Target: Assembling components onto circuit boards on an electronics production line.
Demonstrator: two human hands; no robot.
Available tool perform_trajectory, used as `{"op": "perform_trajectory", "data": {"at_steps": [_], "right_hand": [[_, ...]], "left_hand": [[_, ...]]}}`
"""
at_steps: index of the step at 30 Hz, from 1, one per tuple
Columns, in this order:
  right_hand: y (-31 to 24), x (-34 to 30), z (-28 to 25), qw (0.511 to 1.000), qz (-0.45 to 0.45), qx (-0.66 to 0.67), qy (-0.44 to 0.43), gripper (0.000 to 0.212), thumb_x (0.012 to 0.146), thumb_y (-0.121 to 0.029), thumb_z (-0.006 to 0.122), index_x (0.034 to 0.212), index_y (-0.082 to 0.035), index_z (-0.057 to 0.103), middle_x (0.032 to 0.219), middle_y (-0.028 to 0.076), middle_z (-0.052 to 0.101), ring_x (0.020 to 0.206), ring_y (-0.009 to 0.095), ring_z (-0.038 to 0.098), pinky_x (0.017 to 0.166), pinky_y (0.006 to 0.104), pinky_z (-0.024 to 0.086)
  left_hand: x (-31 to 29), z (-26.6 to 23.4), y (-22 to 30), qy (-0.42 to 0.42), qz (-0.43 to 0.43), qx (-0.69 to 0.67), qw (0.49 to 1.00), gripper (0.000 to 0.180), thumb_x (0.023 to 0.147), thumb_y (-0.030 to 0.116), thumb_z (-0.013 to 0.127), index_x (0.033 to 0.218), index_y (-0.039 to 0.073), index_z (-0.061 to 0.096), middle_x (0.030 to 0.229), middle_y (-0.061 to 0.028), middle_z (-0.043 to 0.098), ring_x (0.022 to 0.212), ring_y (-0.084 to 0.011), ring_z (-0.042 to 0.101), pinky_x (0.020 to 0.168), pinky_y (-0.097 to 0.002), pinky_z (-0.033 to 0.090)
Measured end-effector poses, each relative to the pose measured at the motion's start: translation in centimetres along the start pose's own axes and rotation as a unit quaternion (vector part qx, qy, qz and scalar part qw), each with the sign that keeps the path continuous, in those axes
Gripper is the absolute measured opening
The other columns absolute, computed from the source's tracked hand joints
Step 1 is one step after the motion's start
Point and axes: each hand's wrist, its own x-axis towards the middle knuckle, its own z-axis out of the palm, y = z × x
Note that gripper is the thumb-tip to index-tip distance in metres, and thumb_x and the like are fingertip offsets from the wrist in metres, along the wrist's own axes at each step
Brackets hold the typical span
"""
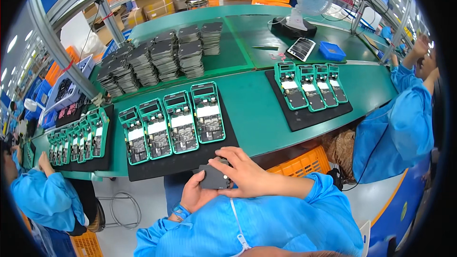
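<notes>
Dark plate [211, 178] is held in left hand [193, 195], clamped under the thumb at its left edge, just off near edge of mat [164, 167]. Its right side is covered by right hand [247, 176], fingers loosely bent; pinching there cannot be told. Four green frames [183, 123] are laid on mat.
</notes>
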Motion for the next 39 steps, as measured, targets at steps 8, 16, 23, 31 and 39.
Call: {"op": "perform_trajectory", "data": {"at_steps": [8,16,23,31,39], "right_hand": [[0.2,0.1,-0.4,0.998,-0.057,0.032,-0.013,0.053,0.076,-0.017,0.073,0.125,-0.009,0.053,0.135,0.021,0.039,0.123,0.041,0.039,0.1,0.0465,0.04],[1.1,1.2,-1.2,0.995,-0.084,0.056,-0.027,0.045,0.076,-0.01,0.07,0.12,-0.01,0.058,0.137,0.022,0.038,0.125,0.041,0.039,0.101,0.0471,0.039],[1.1,2.3,-1.6,0.995,-0.082,0.044,-0.035,0.044,0.077,-0.011,0.07,0.12,-0.013,0.06,0.137,0.02,0.04,0.124,0.039,0.039,0.1,0.0469,0.04],[2.6,2.5,-3.9,0.999,-0.047,-0.014,0.007,0.043,0.077,-0.011,0.069,0.12,-0.015,0.062,0.133,0.02,0.043,0.118,0.038,0.044,0.099,0.0461,0.039],[6.9,4.4,-2.5,0.994,-0.024,-0.094,0.058,0.039,0.079,-0.009,0.067,0.117,-0.016,0.063,0.128,0.017,0.047,0.118,0.038,0.042,0.097,0.0454,0.04]], "left_hand": [[-0.3,-0.1,0.9,-0.006,0.039,-0.013,0.999,0.058,0.093,0.023,0.052,0.144,0.016,0.026,0.14,-0.0145,0.038,0.128,-0.0316,0.042,0.106,-0.0553,0.035],[-1.6,-0.3,1.8,0.057,0.112,-0.004,0.992,0.058,0.092,0.018,0.054,0.143,0.016,0.028,0.139,-0.0138,0.04,0.126,-0.0311,0.045,0.102,-0.0527,0.041],[-1.9,-0.3,2.2,0.068,0.125,0.011,0.99,0.057,0.091,0.014,0.053,0.143,0.014,0.028,0.138,-0.0133,0.041,0.125,-0.0303,0.046,0.101,-0.0538,0.041],[-2.2,-0.1,2.5,0.086,0.154,0.018,0.984,0.057,0.09,0.008,0.053,0.142,0.011,0.03,0.135,-0.0145,0.044,0.124,-0.0335,0.047,0.1,-0.0561,0.041],[-3.6,-0.2,2.5,0.117,0.167,0.02,0.979,0.056,0.089,0.006,0.054,0.14,0.01,0.031,0.134,-0.0156,0.044,0.124,-0.0362,0.047,0.099,-0.0582,0.041]]}}
